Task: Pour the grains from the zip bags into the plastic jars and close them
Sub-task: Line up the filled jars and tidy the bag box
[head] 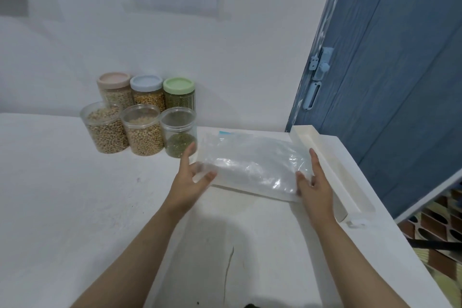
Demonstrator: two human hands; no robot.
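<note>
A stack of clear, empty-looking zip bags (250, 162) lies flat on the white table (75, 182). My left hand (192, 177) touches the stack's left end with thumb and fingers spread around its corner. My right hand (312, 182) touches the right end in the same way. Three lidless jars stand at the back left: one with tan grains (106, 130), one with yellow grains (143, 130), and one (178, 130) with a low layer of green grains. Behind them stand three lidded jars, with a pink lid (114, 80), a blue lid (146, 82) and a green lid (178, 85).
A long white tray (332, 170) lies along the table's right edge, just beside my right hand. A blue door (387, 82) stands open to the right. The white wall rises close behind the jars.
</note>
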